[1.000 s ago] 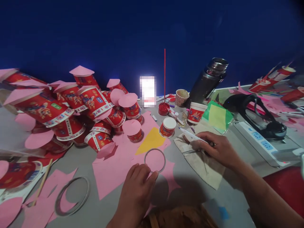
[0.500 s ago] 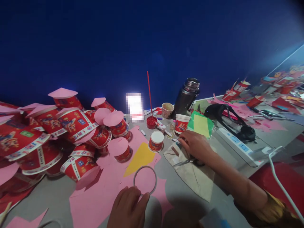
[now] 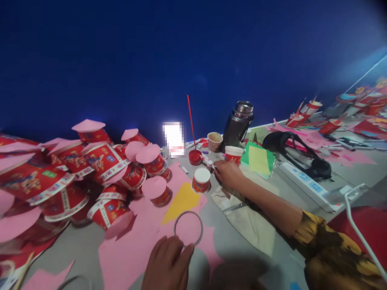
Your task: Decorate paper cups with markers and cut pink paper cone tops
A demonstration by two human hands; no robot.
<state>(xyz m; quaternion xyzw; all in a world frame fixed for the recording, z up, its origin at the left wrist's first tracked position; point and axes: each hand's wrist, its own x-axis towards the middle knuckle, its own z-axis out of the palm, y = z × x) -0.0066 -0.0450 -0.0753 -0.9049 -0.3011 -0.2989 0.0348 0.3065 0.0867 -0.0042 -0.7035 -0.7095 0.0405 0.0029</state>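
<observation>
A thin grey ring (image 3: 202,229) is gripped between the thumb and fingers of my left hand (image 3: 169,262), over a large pink paper sheet (image 3: 136,245). My right hand (image 3: 228,174) reaches over a beige cloth (image 3: 256,221). Its fingers are closed at a small white marker-like item near the red pot (image 3: 195,157); what they hold, if anything, is too small to name. A yellow paper piece (image 3: 181,203) lies on the pink sheet, and an upside-down red cup (image 3: 201,180) with a white base stands beside it.
Many red cups (image 3: 104,159) with pink paper discs are piled at the left. A dark flask (image 3: 237,125) and a paper cup (image 3: 214,141) stand near the blue wall. Black headgear (image 3: 314,169) and a power strip (image 3: 305,185) lie at the right.
My right hand has moved left from beside the stacked red cups to the markers near the red pot. My left hand still grips the ring. The view has shifted slightly.
</observation>
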